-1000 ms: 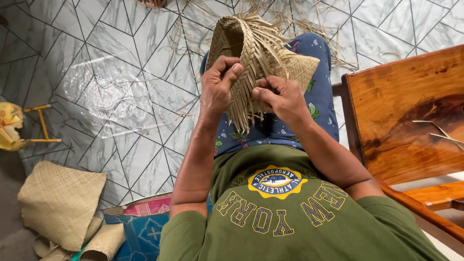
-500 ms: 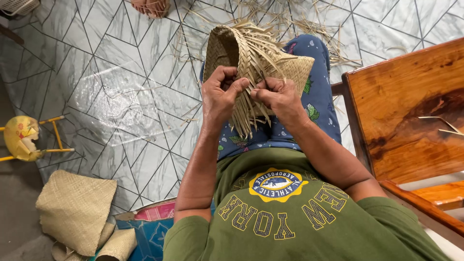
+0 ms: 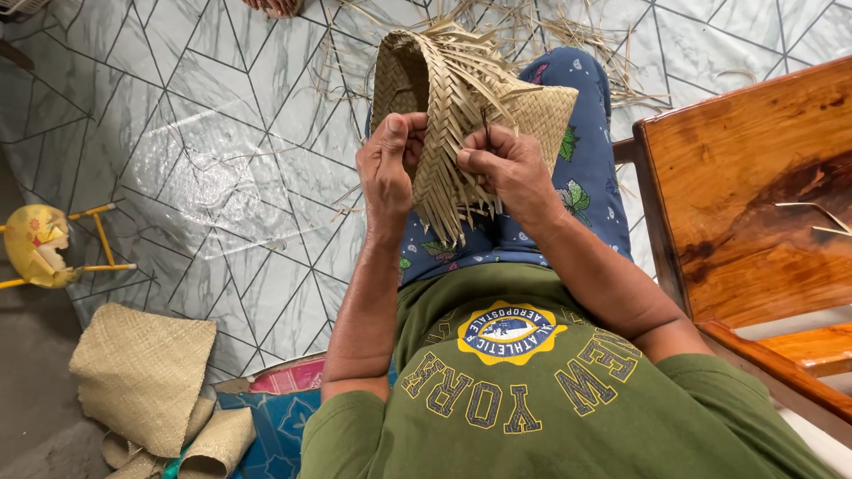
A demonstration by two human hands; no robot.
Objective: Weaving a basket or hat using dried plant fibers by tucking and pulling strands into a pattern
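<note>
With the half-woven tan palm-leaf basket [image 3: 461, 106] now tilted nearer your chest, keep your left hand [image 3: 389, 168] clamped on its weave while your right hand [image 3: 501, 164] pinches one loose strip taut.

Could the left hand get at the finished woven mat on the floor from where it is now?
Probably not without leaning. The left hand grips the woven piece up on the lap, while the mat lies low on the floor beside the person. Nothing blocks the way; it just looks far down.

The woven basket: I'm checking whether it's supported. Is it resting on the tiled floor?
No, the woven basket sits on the person's lap, held by left hand and right hand.
</note>
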